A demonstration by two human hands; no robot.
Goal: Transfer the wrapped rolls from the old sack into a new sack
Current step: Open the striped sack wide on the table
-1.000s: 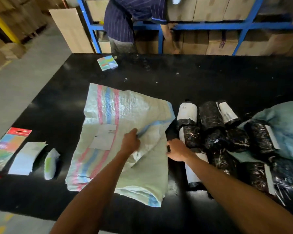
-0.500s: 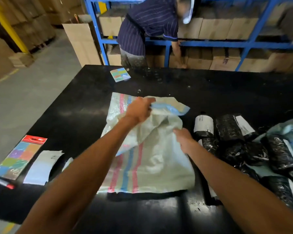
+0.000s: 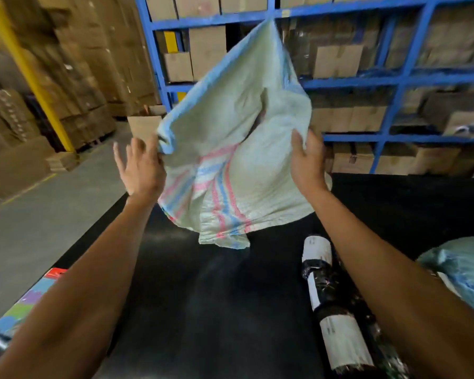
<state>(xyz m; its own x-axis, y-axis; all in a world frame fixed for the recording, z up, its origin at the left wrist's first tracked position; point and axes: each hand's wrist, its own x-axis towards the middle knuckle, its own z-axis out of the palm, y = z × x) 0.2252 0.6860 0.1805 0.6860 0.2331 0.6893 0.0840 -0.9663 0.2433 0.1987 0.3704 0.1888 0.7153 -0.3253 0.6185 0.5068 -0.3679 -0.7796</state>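
Hanging in the air above the black tabletop [image 3: 203, 310], a pale green woven plastic sack with pink and blue stripes [image 3: 238, 149] is held up between both hands. Its blue-trimmed edge is bunched at the left hand [image 3: 143, 170], where it is caught by the thumb while the other fingers are spread out straight. The sack's opposite edge is gripped by the right hand [image 3: 307, 162], whose fingers are curled round the fabric. The sack is crumpled and billowed, its lower corner dangling just above the table without clearly touching it.

Black plastic-wrapped rolls with white paper labels [image 3: 337, 321] are seen lying on the table under the right forearm, end to end towards the near edge. Just to their right, a bluish-green woven sack [image 3: 460, 272] is seen at the frame's edge. A colourful card packet with a red header [image 3: 28, 305] lies at the table's left edge. Blue steel shelving loaded with brown cardboard boxes [image 3: 394, 86] is seen behind the table, and a yellow post [image 3: 30, 75] at the left.
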